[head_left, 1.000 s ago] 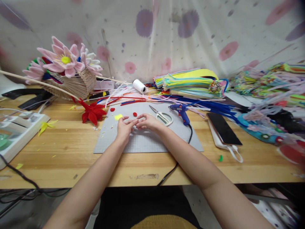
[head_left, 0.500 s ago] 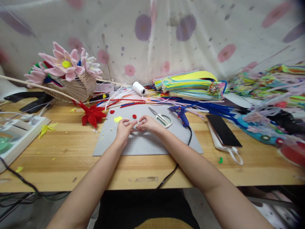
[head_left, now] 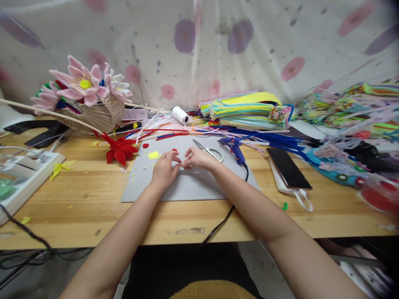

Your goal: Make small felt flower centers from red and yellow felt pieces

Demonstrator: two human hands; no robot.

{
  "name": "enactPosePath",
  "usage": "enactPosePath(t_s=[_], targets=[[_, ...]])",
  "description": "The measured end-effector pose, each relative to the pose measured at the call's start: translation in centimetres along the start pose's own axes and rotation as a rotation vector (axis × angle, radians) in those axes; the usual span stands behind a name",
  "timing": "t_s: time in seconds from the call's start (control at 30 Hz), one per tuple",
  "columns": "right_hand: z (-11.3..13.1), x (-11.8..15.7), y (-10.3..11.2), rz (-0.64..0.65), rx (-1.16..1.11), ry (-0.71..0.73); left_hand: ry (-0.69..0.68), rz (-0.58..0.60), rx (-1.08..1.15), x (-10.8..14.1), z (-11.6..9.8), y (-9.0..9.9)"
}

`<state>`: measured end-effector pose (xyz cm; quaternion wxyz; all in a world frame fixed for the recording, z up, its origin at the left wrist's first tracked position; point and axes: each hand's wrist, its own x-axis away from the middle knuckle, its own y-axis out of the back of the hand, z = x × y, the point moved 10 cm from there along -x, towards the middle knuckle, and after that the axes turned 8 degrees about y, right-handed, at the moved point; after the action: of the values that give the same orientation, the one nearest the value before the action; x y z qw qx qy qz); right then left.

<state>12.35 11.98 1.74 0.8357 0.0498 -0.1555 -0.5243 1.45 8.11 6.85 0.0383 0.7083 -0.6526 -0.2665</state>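
My left hand [head_left: 166,168] and my right hand [head_left: 196,159] meet fingertip to fingertip above the grey cutting mat [head_left: 146,191]. Both are closed in a pinch; whatever lies between the fingers is too small to make out. Just behind my left fingers shows the edge of a small red piece [head_left: 174,150]. Another red piece [head_left: 145,145] and a yellow piece [head_left: 153,155] lie to the left on the mat. Scissors [head_left: 209,150] rest beyond my right wrist, beside a blue glue gun [head_left: 233,148].
A red fuzzy flower [head_left: 120,149] on a stick lies left of the mat. Pink flowers [head_left: 82,83] stand behind it, and a white power strip [head_left: 31,182] is at far left. Pipe cleaner bundles [head_left: 246,111] fill the back. A phone [head_left: 288,168] lies at right.
The fingertips have come closer together, and my left hand has turned and shifted right, now partly covering the nearer red piece. The whole view has shifted slightly.
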Motion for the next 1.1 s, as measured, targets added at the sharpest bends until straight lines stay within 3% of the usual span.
enactPosePath(t_s=[0.13, 0.27, 0.33, 0.47, 0.8, 0.93, 1.1], targets=[[0.6, -0.1, 0.7, 0.005, 0.053, 0.032, 0.123, -0.024, 0.134, 0.1, 1.0, 0.1], [2.3, 0.8, 5.7, -0.239, 0.582, 0.155, 0.278, -0.087, 0.199, 0.3, 3.3, 0.5], [2.7, 2.0, 8.1, -0.362, 0.869, 0.147, 0.339, -0.107, 0.252, 0.2, 4.6, 0.5], [0.9, 3.6, 10.1, -0.375, 1.128, 0.01, 0.433, -0.123, 0.423, -0.1, 6.3, 0.2], [-0.8, 3.4, 9.9, -0.444, 1.135, -0.045, 0.522, -0.194, 0.652, -0.1, 7.1, 0.3], [-0.7, 3.3, 10.0, -0.453, 1.107, -0.012, 0.553, -0.14, 0.734, -0.1, 7.3, -0.8], [-0.6, 3.5, 11.1, -0.561, 0.8, 0.069, 0.607, -0.127, 0.832, 0.1, 7.5, -1.3]])
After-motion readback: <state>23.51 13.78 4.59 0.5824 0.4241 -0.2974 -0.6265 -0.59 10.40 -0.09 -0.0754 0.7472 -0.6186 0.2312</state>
